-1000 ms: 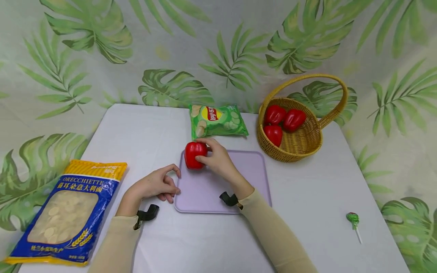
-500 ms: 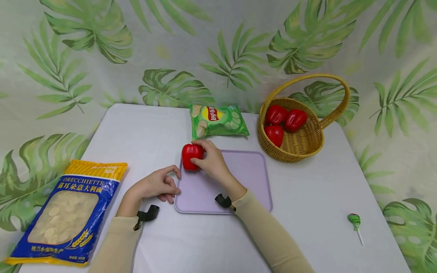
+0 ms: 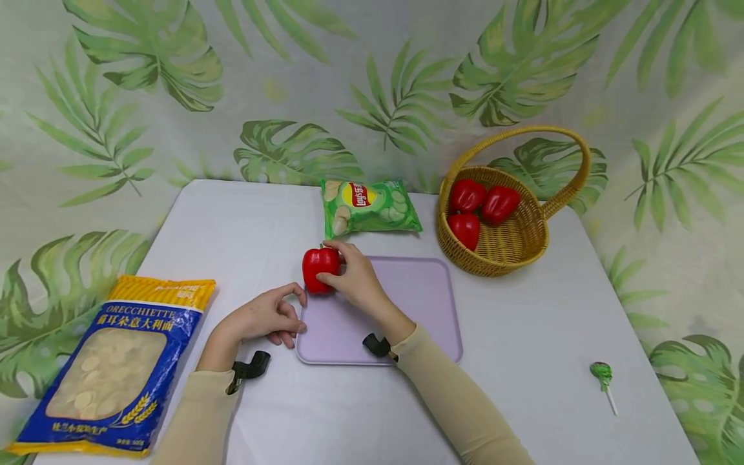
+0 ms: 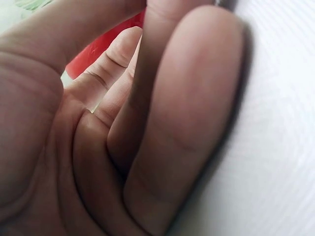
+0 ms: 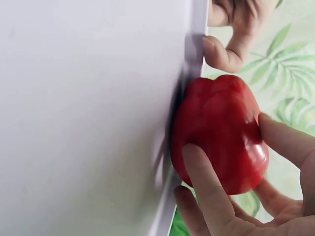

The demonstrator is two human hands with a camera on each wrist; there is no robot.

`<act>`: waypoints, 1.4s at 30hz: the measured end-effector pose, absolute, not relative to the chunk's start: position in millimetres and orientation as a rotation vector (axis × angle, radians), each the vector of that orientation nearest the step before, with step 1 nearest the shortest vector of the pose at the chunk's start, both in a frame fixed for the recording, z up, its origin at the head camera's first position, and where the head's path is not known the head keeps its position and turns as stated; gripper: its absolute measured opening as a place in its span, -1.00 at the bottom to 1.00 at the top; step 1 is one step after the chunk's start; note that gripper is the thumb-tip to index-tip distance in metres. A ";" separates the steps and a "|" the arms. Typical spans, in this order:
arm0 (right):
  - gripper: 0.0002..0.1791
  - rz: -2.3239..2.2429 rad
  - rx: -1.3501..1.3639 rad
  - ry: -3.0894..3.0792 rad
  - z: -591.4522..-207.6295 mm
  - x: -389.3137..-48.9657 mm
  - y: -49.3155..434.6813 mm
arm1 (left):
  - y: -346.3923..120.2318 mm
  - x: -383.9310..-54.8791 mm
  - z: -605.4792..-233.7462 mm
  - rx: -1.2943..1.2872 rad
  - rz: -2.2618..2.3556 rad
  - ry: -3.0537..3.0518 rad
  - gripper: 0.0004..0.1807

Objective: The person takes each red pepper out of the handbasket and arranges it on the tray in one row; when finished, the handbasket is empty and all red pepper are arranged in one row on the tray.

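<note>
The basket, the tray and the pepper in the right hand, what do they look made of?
Basket: woven wicker or a plastic imitation, judging by its ribbed golden strands.
Tray: probably matte plastic, smooth, evenly lilac, with a raised rim.
Pepper: glossy, with bright highlights; real or plastic, I can't tell.

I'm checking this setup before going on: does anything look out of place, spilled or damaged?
Nothing looks spilled or damaged. The pasta bag lies slanted, its left side seeming to overhang the table. The red pepper in the right hand is off-centre, at the left rim of the tray.
</note>
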State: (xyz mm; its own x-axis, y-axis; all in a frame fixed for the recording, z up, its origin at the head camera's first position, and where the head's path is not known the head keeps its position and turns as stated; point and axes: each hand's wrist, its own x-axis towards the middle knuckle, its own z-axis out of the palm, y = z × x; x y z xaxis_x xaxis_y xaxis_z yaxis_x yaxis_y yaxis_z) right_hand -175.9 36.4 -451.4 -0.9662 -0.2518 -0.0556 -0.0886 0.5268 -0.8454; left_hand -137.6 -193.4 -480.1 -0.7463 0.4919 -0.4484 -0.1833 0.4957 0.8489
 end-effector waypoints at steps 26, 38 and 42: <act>-0.19 -1.662 -0.203 2.628 -382.2 -174.1 141.4 | -195.2 -138.5 -474.7 0.276 1.298 2.053 -0.50; -0.27 -1.986 0.091 2.723 -373.4 -190.2 237.0 | -195.0 -133.5 -478.7 0.263 1.326 2.022 -0.50; -0.26 -1.935 0.164 2.737 -381.0 -199.4 260.7 | -193.9 -134.2 -477.3 0.263 1.327 2.020 -0.50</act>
State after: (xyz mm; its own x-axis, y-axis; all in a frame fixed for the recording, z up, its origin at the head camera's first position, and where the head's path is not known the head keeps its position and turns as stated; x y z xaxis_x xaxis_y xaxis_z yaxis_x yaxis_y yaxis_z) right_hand -199.4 260.7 -381.0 -0.9725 0.2011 0.1176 -0.0439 0.3378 -0.9402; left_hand -134.2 -193.9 -477.3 -0.7375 0.5139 -0.4382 -0.1983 0.4554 0.8679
